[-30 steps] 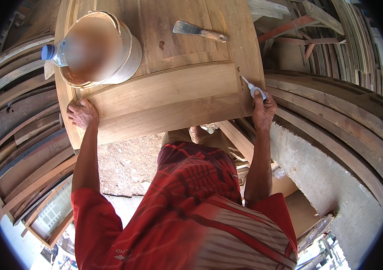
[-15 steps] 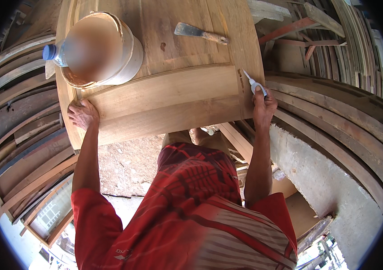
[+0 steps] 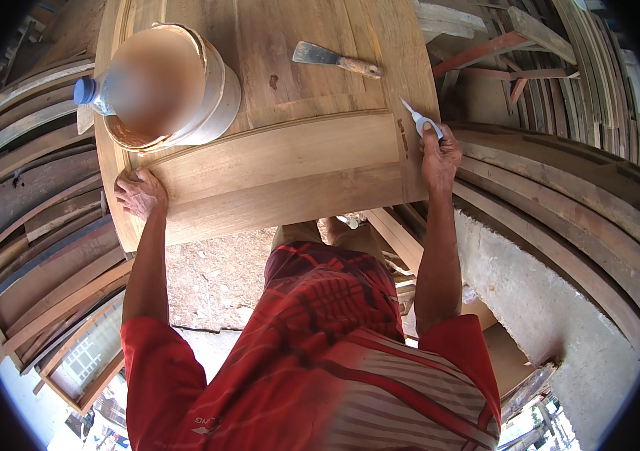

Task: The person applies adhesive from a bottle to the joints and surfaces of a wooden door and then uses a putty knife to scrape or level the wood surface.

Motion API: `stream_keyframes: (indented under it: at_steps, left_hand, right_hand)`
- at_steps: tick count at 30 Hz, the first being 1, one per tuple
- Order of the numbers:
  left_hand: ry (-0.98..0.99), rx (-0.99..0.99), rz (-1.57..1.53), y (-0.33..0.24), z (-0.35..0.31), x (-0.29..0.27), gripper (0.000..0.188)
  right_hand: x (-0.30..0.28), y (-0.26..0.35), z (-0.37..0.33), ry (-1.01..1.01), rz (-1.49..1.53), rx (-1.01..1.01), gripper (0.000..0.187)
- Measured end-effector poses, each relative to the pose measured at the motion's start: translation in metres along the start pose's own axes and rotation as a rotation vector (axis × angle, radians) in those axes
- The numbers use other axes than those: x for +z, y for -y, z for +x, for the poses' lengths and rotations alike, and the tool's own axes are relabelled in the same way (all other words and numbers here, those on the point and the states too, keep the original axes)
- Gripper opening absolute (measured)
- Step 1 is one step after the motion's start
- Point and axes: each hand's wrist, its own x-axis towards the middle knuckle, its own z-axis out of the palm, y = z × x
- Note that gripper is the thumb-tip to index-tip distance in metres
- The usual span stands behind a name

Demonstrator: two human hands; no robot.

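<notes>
A wooden door (image 3: 335, 161) with raised panels lies flat in front of me. My right hand (image 3: 442, 156) is at its right edge, closed around a small white glue bottle (image 3: 428, 126). The bottle's long thin nozzle points up and left, over the door's right-hand frame. Beside it, dark brown wet-looking marks (image 3: 401, 135) run along the wood. My left hand (image 3: 141, 194) rests on the door's near left part, fingers bent but apart, with nothing held. Just beyond that hand stands a pale bucket (image 3: 218, 98).
A clear bottle with a blue cap (image 3: 84, 90) leans out of the bucket, whose inside is blurred. A putty knife (image 3: 338, 60) lies farther back on the door. Stacked boards (image 3: 42, 180) line the left; more planks (image 3: 560, 180) and a concrete slab (image 3: 530, 278) flank the right.
My right hand has shifted slightly away from me with the glue bottle, so the nozzle tip sits farther up the door's frame. My left hand stays on the wood.
</notes>
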Motion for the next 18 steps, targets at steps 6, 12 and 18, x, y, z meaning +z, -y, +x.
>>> stream_keyframes:
  at_steps: [6, 12, 18]
  left_hand:
    - [0.008, -0.003, -0.009, -0.0025, -0.0016, -0.0026, 0.061]
    - [-0.023, 0.005, -0.002, -0.0027, -0.0021, -0.0029, 0.058]
    - [-0.021, 0.031, -0.030, -0.0023, -0.0024, -0.0041, 0.058]
  right_hand:
    - [-0.0030, -0.0059, 0.0014, 0.013, -0.037, -0.015, 0.024]
    - [-0.0034, -0.0086, 0.0014, 0.027, -0.035, -0.022, 0.023]
    - [-0.0007, -0.0070, 0.0000, 0.008, 0.000, -0.053, 0.022]
